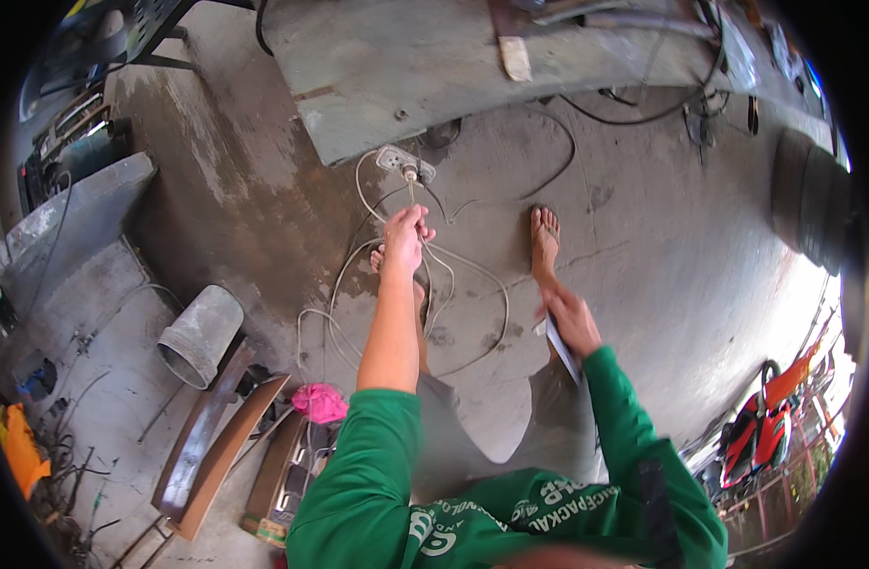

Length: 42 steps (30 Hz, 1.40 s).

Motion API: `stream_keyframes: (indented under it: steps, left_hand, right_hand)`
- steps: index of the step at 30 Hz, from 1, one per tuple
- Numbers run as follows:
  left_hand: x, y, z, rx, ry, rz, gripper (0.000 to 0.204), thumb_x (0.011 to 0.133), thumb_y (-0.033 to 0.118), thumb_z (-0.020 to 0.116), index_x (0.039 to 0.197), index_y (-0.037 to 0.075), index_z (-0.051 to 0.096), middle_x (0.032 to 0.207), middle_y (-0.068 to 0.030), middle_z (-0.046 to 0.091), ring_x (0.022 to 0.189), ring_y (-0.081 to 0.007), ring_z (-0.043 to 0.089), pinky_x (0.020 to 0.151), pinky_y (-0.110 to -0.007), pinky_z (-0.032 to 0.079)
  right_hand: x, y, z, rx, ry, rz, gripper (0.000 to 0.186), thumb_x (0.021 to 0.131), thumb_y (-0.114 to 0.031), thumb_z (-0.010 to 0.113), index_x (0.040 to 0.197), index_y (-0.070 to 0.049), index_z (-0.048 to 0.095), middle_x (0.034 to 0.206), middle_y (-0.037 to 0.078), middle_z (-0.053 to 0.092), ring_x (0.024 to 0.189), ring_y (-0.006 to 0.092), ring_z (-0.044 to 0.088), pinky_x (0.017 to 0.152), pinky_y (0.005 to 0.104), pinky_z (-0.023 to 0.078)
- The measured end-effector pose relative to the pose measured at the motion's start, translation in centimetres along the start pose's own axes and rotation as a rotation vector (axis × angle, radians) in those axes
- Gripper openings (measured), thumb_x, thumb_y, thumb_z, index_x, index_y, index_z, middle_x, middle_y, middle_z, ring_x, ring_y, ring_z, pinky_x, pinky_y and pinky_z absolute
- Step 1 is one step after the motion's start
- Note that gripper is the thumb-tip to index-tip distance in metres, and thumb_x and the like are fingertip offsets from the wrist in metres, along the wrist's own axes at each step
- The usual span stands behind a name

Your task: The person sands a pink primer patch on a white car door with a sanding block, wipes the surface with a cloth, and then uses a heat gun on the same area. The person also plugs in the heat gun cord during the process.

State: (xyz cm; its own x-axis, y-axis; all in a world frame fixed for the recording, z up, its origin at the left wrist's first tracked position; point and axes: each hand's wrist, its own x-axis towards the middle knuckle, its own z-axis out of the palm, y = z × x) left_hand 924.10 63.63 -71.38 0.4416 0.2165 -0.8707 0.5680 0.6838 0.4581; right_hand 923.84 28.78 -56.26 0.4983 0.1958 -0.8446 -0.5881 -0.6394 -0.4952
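My left hand [406, 237] is closed around a thin pale power cord [412, 192]. The cord runs up to a plug [410, 174] seated in a white power strip [393, 159], which lies on the floor by the workbench edge. Loose loops of the cord spread over the floor beneath this hand and between my feet. My right hand [575, 325], held low beside my right leg, grips a flat white thin-edged object [562, 351]. Its kind I cannot make out, as the fingers cover part of it.
A grey workbench [359, 114] stands ahead with tools on top. To the left are a grey bucket [201, 337] on its side, curved brown strips [228, 444] and a pink cloth [320, 403]. Dark stacked tyres [806, 194] and a red motorcycle [762, 431] stand at right.
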Motion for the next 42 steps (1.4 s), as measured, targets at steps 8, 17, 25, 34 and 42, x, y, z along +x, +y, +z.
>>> stream_keyframes:
  steps: [8, 17, 25, 34, 42]
  left_hand:
    - [-17.3, -2.4, 2.5, -0.059, -0.034, -0.218, 0.017, 0.103, 0.021, 0.061, 0.096, 0.006, 0.066, 0.073, 0.0024, 0.055, 0.059, -0.0099, 0.052, 0.058, -0.032, 0.049]
    - [-24.7, -6.4, 4.8, -0.241, -0.029, -0.321, 0.015, 0.103, 0.020, 0.059, 0.099, 0.006, 0.066, 0.076, 0.0016, 0.056, 0.063, -0.0120, 0.053, 0.061, -0.032, 0.047]
    - [-25.6, -8.1, 6.2, -0.274, -0.054, -0.355, 0.014, 0.103, 0.018, 0.059, 0.101, 0.006, 0.066, 0.077, 0.0009, 0.056, 0.064, -0.0122, 0.054, 0.058, -0.030, 0.045]
    - [-25.8, -7.5, 7.1, -0.311, -0.005, -0.367, 0.013, 0.102, 0.018, 0.060, 0.101, 0.006, 0.065, 0.078, 0.0007, 0.057, 0.062, -0.0115, 0.052, 0.054, -0.028, 0.041]
    - [-26.7, -7.9, 8.3, -0.275, 0.005, -0.387, 0.013, 0.102, 0.019, 0.061, 0.102, 0.007, 0.066, 0.078, 0.0012, 0.057, 0.062, -0.0112, 0.052, 0.053, -0.028, 0.040]
  right_hand:
    - [9.1, 2.0, 5.4, -0.008, 0.004, 0.044, 0.043, 0.095, -0.040, 0.061, 0.122, -0.006, 0.067, 0.114, 0.020, 0.072, 0.111, 0.0391, 0.067, 0.096, 0.0439, 0.052]
    - [3.5, -2.8, 8.6, -0.529, -0.071, -0.105, 0.072, 0.089, -0.047, 0.068, 0.147, -0.011, 0.046, 0.106, 0.022, 0.073, 0.103, 0.0398, 0.070, 0.088, 0.0490, 0.055]
    - [5.4, -5.3, 7.6, -0.744, -0.180, -0.169, 0.075, 0.089, -0.042, 0.068, 0.153, -0.015, 0.039, 0.096, 0.019, 0.075, 0.092, 0.0372, 0.073, 0.079, 0.0502, 0.057]
    - [5.4, -6.2, 7.9, -0.725, -0.082, -0.170, 0.069, 0.090, -0.037, 0.066, 0.152, -0.016, 0.043, 0.092, 0.017, 0.075, 0.088, 0.0363, 0.073, 0.077, 0.0483, 0.057]
    - [5.1, -5.1, 8.2, -0.773, -0.070, -0.246, 0.058, 0.090, -0.036, 0.064, 0.142, -0.012, 0.054, 0.086, 0.015, 0.075, 0.082, 0.0345, 0.074, 0.072, 0.0470, 0.057]
